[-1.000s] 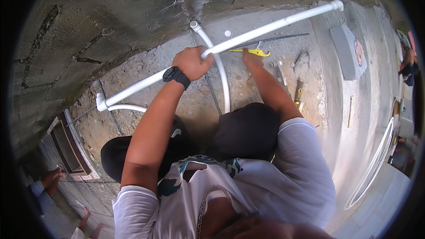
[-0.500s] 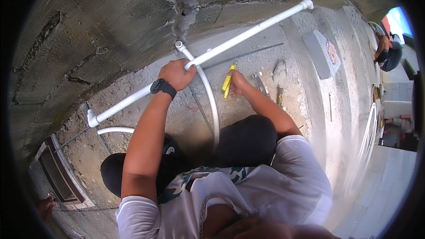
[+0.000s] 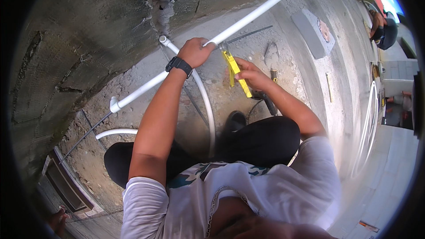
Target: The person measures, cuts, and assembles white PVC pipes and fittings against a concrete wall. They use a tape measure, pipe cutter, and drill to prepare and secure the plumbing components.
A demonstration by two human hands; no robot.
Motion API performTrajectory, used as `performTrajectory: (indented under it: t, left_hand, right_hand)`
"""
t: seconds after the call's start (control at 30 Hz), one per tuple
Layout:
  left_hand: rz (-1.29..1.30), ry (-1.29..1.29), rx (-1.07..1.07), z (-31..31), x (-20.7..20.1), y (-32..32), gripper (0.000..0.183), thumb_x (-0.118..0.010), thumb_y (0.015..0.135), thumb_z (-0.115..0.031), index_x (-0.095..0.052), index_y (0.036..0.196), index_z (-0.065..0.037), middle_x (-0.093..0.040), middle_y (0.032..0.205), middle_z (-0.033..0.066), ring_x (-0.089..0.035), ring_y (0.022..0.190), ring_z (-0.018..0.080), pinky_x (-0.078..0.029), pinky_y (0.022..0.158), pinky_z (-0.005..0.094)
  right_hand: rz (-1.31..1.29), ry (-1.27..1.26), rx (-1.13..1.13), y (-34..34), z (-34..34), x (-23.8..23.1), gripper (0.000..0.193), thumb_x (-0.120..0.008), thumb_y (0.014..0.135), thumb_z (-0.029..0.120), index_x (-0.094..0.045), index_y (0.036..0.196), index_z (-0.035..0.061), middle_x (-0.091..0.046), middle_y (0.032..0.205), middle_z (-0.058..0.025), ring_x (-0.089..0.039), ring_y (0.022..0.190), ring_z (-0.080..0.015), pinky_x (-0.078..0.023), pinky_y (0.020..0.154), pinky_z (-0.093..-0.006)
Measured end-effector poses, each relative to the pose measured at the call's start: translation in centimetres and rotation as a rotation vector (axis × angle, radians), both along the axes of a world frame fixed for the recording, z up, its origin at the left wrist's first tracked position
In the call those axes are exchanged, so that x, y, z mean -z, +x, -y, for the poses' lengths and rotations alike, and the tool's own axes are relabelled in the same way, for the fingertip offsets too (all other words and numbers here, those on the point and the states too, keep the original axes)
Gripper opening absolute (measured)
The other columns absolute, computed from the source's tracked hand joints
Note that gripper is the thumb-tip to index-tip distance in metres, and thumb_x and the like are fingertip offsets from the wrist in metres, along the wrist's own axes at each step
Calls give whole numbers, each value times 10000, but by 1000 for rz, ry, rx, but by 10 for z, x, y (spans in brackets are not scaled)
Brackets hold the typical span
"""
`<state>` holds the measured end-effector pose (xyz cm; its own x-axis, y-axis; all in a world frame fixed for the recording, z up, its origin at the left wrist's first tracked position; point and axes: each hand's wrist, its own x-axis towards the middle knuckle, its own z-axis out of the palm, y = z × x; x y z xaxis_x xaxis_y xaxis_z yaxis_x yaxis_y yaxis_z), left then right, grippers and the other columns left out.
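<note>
Here, white pipe point(image 3: 252, 17) spans rubbly ground point(image 3: 226, 99) beside a wall point(image 3: 97, 22).

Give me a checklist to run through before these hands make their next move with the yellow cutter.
1. Left hand gripping the long white pipe: ok.
2. Right hand holding the yellow cutter: ok.
3. Cutter's handles spread apart: ok.
4. Cutter's head seated squarely around the pipe: cannot tell; it is close against the pipe, but the detail is too small.
5. Left fingers well clear of the cutter's head: not ok, I'd judge; they sit close beside it.
</note>
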<state>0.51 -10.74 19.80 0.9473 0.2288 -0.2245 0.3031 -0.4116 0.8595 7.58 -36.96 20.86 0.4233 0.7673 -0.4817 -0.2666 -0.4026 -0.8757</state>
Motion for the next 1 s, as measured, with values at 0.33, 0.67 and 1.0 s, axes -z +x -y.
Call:
performTrajectory:
  t: [0.33, 0.67, 1.0]
  left_hand:
    - [-31, 37, 13, 22, 0, 13, 535, -619, 890, -463, -759, 1128, -5, -735, 1017, 274, -710, 1004, 427, -544, 915, 446]
    - [20, 145, 9, 35, 5, 17, 529, -603, 895, -453, -753, 1162, -22, -733, 1029, 284, -707, 1021, 429, -540, 924, 458]
    - [115, 129, 151, 22, 18, 29, 788, -671, 844, -635, -689, 1248, 41, -721, 1123, 290, -710, 1055, 406, -542, 927, 431]
  right_hand:
    - [437, -18, -108, 9, -8, -3, 700, -617, 952, 107, -362, 1601, 55, -551, 1479, -105, -503, 1327, -177, -381, 1116, -329]
    - [673, -163, -114, 5, -8, 8, 737, -731, 908, 331, -434, 1554, 135, -651, 1312, -232, -635, 1188, -384, -487, 1022, -448]
    - [808, -127, -50, 6, -12, 12, 600, -791, 847, 232, -591, 1392, 84, -701, 1045, -217, -686, 874, -354, -542, 843, -425]
